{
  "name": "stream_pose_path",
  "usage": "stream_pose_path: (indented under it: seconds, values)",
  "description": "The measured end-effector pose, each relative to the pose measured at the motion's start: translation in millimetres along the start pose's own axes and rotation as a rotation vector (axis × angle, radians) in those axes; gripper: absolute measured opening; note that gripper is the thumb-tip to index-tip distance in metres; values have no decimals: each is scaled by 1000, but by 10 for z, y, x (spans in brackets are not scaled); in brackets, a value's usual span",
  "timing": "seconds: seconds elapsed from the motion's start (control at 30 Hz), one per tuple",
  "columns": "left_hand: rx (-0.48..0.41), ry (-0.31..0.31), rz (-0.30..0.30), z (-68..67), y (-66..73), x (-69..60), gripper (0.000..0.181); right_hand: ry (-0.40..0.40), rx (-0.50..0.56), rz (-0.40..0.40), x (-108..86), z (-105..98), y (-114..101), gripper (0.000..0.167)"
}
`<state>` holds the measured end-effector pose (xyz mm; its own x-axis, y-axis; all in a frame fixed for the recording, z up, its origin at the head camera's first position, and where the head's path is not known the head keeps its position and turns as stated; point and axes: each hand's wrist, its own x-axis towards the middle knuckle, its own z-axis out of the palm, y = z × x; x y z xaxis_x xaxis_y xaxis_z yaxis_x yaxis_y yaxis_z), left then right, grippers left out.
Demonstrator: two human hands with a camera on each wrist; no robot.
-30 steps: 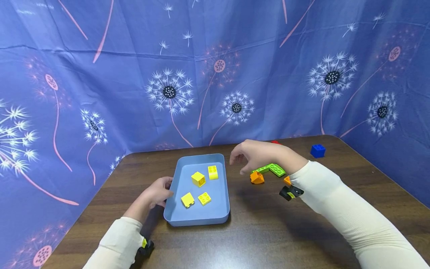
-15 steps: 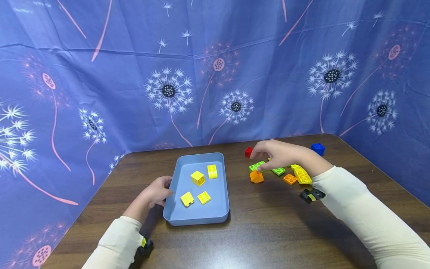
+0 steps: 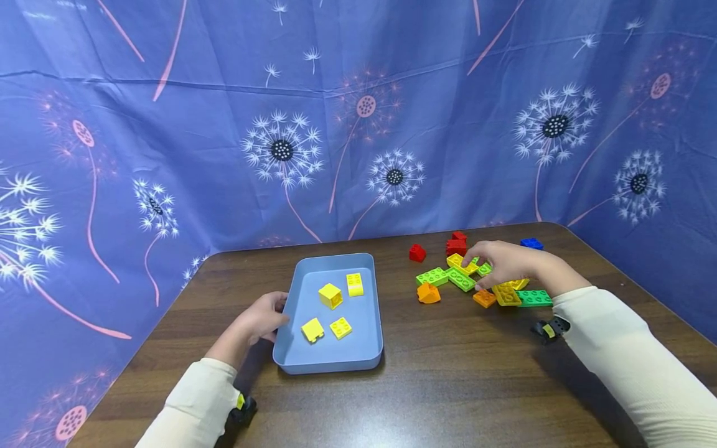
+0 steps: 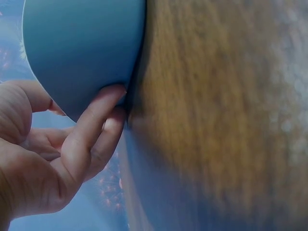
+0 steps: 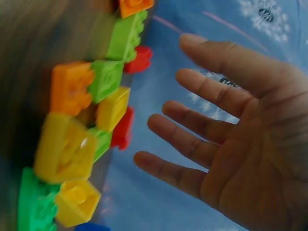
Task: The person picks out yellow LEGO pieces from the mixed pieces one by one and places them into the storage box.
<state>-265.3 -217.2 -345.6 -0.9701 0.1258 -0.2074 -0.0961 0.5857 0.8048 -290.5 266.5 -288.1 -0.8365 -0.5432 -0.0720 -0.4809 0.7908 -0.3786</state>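
The shallow grey-blue rectangular tray (image 3: 358, 345) in front of you looked like smooth plastic with a satin finish. The yellow cube-shaped brick (image 3: 330, 296) inside it and the green studded oblong brick (image 3: 536, 298) appeared smooth, lightly glossy plastic. Your brown wood-grained tabletop (image 3: 426, 386) had a polished sheen; the blue dandelion-printed hanging (image 3: 213, 143) was creased cloth, your cream right sleeve (image 3: 622, 348) matt fabric.
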Motion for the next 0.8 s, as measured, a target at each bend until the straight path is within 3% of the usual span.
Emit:
stream_pose_path:
  seconds: [0.37, 0.8]
  values:
    - [11, -12, -4, -15, 2, 22, 58, -80, -55, 126, -109, 67, 199, 51]
    - [-9, 4, -14, 11, -8, 17, 58, -106, -159, 103, -81, 197, 261, 41]
